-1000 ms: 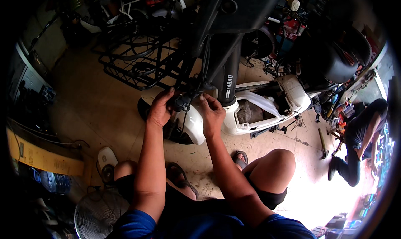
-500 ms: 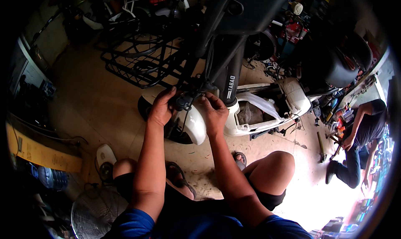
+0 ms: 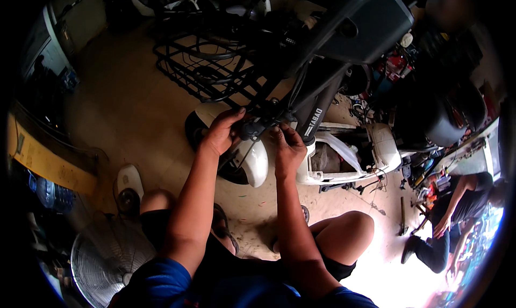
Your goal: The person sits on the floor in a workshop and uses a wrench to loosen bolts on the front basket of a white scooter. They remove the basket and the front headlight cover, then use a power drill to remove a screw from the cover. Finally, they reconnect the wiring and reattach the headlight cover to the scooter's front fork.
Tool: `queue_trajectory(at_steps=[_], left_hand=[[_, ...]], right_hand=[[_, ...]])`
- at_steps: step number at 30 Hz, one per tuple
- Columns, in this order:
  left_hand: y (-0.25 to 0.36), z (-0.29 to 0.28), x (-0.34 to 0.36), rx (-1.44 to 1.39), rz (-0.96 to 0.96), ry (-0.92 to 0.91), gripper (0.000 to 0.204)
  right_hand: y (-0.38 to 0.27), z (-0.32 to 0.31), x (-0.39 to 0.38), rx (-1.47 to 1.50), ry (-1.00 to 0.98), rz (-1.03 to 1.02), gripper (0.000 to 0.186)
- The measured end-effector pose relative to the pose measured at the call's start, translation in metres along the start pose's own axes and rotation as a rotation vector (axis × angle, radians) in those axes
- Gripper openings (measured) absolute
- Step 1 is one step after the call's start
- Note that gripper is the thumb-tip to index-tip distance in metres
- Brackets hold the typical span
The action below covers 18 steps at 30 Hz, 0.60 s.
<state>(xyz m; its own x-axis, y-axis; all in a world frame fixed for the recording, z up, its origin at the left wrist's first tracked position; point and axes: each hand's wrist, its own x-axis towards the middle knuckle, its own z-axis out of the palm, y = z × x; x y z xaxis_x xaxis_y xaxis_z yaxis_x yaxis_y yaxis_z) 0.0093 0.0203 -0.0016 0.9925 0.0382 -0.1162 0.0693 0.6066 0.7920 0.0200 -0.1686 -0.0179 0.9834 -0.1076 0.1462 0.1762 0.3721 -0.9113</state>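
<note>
A partly stripped electric scooter stands in front of me, with a white front fender (image 3: 257, 165) and a dark frame tube (image 3: 318, 117). My left hand (image 3: 221, 133) is closed round the side of a dark rounded part (image 3: 250, 130) at the steering stem, thumb on top, other fingers mostly hidden behind it. On the other side of that part, my right hand (image 3: 290, 149) has thumb and fingers pinched together. Whatever lies between those fingertips is too small to make out. A thin cable (image 3: 246, 154) hangs from the dark part across the fender.
A black wire basket (image 3: 204, 71) juts out beyond my left hand. The white body frame (image 3: 352, 176) extends to the right. A fan (image 3: 102, 265) stands at lower left, near a yellow panel (image 3: 48, 160). Another person (image 3: 457, 211) crouches at right by tools (image 3: 403, 216).
My view has shifted, so the scooter's front and both hands appear slightly further right. The dark upper part leans more to the right. Both hands stay at the same dark part.
</note>
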Motion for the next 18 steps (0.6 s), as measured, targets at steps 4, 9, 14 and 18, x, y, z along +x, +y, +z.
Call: queue_trajectory(at_steps=[4, 9, 14, 18], left_hand=[[-0.0022, -0.0013, 0.0006, 0.0, 0.005, 0.002, 0.034], [-0.0001, -0.0048, 0.0003, 0.011, -0.031, -0.039, 0.033], [-0.0025, -0.0056, 0.0023, -0.043, -0.025, -0.037, 0.034], [-0.0016, 0.0002, -0.0005, -0.071, -0.024, -0.021, 0.036]], right_hand=[[-0.0016, -0.0023, 0.0001, -0.03, -0.031, -0.009, 0.026], [-0.0042, -0.0039, 0.0001, -0.053, -0.056, -0.014, 0.026], [-0.0023, -0.0058, 0.0022, -0.07, -0.08, -0.036, 0.025], [-0.0075, -0.0042, 0.0019, -0.091, -0.091, -0.008, 0.025]])
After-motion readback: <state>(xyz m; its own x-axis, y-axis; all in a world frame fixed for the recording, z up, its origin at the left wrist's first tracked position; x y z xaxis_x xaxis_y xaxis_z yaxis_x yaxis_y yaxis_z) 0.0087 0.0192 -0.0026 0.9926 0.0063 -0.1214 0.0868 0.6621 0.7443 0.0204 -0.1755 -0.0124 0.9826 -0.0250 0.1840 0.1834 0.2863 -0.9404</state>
